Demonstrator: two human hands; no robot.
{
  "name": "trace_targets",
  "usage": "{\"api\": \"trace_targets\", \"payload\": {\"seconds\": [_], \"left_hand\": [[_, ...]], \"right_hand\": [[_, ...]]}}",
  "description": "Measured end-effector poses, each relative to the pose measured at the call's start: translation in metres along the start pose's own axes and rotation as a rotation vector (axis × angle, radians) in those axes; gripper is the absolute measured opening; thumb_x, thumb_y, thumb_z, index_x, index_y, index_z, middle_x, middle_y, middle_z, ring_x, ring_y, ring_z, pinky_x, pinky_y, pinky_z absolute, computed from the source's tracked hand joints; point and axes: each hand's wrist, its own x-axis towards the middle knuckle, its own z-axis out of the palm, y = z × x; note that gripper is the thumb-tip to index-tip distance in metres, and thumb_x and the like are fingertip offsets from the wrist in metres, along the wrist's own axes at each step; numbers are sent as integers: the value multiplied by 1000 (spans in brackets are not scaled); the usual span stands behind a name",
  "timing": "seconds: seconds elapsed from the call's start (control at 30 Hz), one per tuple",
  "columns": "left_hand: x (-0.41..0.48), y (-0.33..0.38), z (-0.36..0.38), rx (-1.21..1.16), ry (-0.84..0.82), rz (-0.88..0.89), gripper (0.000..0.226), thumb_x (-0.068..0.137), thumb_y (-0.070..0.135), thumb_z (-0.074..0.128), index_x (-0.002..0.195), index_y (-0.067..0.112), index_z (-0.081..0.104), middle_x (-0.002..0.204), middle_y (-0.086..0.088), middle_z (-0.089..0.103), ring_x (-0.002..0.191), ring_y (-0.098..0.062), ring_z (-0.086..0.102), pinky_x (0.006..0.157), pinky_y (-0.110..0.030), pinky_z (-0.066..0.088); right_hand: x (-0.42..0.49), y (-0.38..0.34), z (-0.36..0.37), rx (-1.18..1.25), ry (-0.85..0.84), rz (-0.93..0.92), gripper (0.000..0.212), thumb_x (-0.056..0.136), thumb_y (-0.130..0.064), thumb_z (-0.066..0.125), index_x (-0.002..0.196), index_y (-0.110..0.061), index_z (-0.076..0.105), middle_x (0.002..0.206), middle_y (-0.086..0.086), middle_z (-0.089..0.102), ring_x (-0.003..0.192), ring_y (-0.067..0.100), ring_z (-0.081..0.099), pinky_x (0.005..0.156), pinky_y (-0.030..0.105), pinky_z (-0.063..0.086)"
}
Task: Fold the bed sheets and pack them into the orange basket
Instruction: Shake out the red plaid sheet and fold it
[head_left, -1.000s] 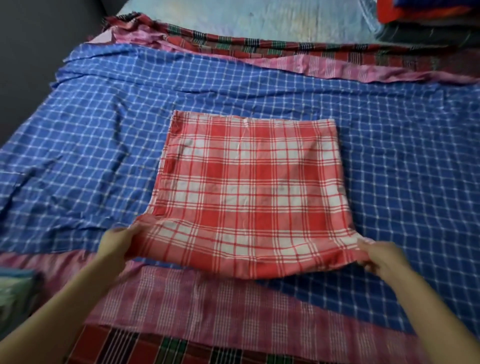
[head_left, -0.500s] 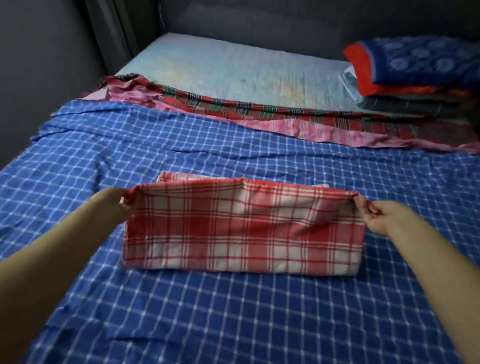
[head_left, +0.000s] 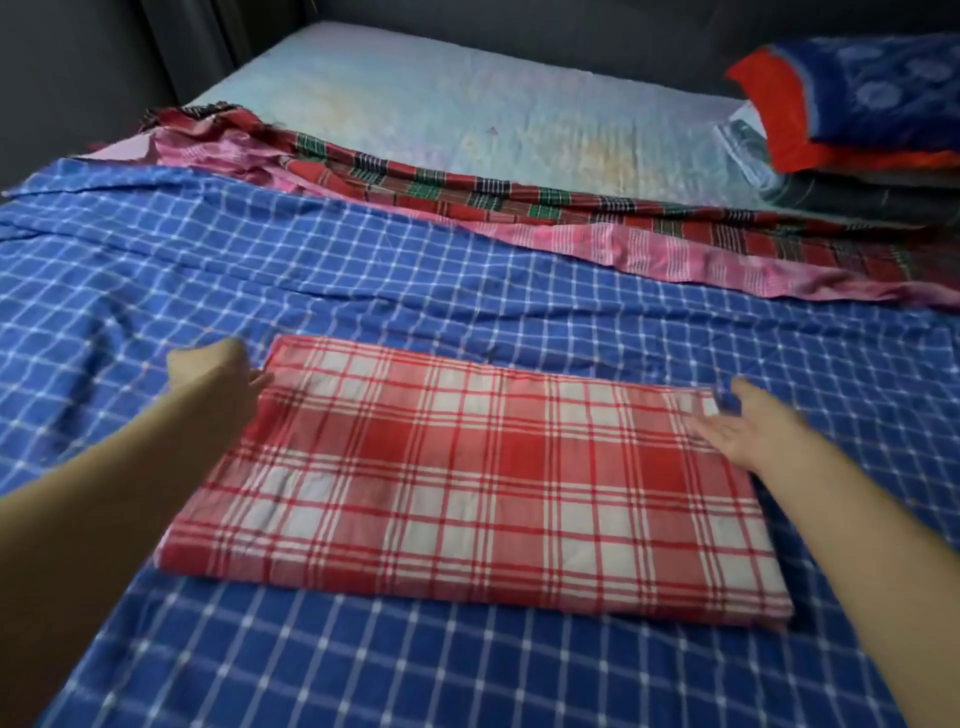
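Observation:
A red and white checked sheet (head_left: 467, 478), folded into a flat rectangle, lies on a spread blue checked sheet (head_left: 363, 280). My left hand (head_left: 213, 366) is at the folded sheet's far left corner, fingertips touching its edge. My right hand (head_left: 753, 426) rests at the far right corner with fingers stretched out over the cloth. Neither hand grips anything. No orange basket is in view.
Beyond the blue sheet lie a pink sheet (head_left: 675, 260) and a dark red and green plaid sheet (head_left: 467, 187), both unfolded. The bare mattress (head_left: 467, 104) shows behind them. Blue and red pillows (head_left: 857, 98) are stacked at the far right. Dark walls border the bed.
Both hands lifted the near edge of the red sheet and carried it over to the far edge, halving it. They have let go and now lie flat at its far corners.

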Motion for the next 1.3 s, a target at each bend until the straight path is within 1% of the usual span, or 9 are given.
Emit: {"api": "trace_targets", "payload": {"seconds": [0.07, 0.17, 0.33, 0.5, 0.7, 0.83, 1.03, 1.13, 1.3], "left_hand": [[-12, -12, 12, 222, 143, 6, 27, 89, 15, 53, 111, 0, 55, 108, -21, 61, 103, -33, 60, 86, -36, 47], [-58, -30, 26, 660, -18, 520, 39, 89, 15, 50, 127, 6, 53, 116, -26, 61, 107, -44, 56, 89, -46, 43], [-116, -78, 57, 1061, -473, 973, 59, 91, 55, 25, 136, 27, 49, 139, -13, 50, 128, -46, 42, 99, -64, 32], [-173, -106, 80, 1126, -519, 973, 63, 93, 61, 12, 140, 32, 43, 143, -21, 42, 133, -47, 34, 103, -61, 14], [-235, -114, 110, 1159, -731, 1109, 57, 96, 49, -7, 146, 42, 19, 155, -16, 9, 140, -39, -8, 112, -63, 2], [-232, -114, 85, 1181, -859, 1192, 60, 90, 49, -2, 148, 41, 13, 157, 0, -4, 144, -33, -8, 109, -59, -14], [-166, -113, 12, 971, -491, 865, 48, 90, 38, 34, 121, 18, 64, 121, -14, 64, 108, -41, 60, 88, -56, 47], [-143, -101, -10, 710, -299, 649, 32, 93, 22, 42, 106, 4, 65, 99, -17, 69, 89, -37, 64, 74, -40, 49], [-133, -93, -4, 537, -270, 422, 24, 96, 24, 42, 78, 12, 54, 71, -3, 58, 70, -27, 54, 56, -31, 27]], "right_hand": [[-8, 23, 5, -469, 64, -339, 32, 96, -33, 53, 111, -6, 58, 98, 12, 57, 98, 33, 60, 90, 47, 51], [-22, 58, -8, -949, 156, -731, 44, 95, -38, 50, 126, -8, 54, 109, 19, 65, 101, 39, 60, 85, 47, 48], [-22, 123, -69, -1371, 363, -739, 54, 93, -37, 49, 137, -6, 43, 125, 23, 57, 108, 42, 55, 84, 49, 46], [-34, 139, -106, -1312, 408, -490, 53, 89, -44, 54, 112, 3, 57, 106, 26, 60, 91, 41, 57, 70, 45, 49], [-62, 90, -107, -613, -6, -12, 17, 80, -14, 73, 89, -3, 64, 77, 6, 65, 67, 18, 58, 56, 29, 39], [-96, 64, -73, -843, 63, -337, 9, 71, -8, 73, 78, -11, 67, 71, 4, 68, 67, 26, 64, 64, 37, 54], [-183, 76, 42, -1308, 91, -988, 26, 83, -15, 58, 109, -15, 62, 100, 9, 68, 94, 33, 62, 70, 34, 45], [-194, 143, 84, -1576, 9, -1154, 46, 82, -13, 61, 126, -5, 51, 104, 9, 65, 96, 28, 64, 71, 35, 50], [-185, 232, 83, -1807, -206, -1119, 36, 43, -15, 90, 67, -11, 64, 56, 6, 57, 51, 23, 55, 50, 31, 46]]}}
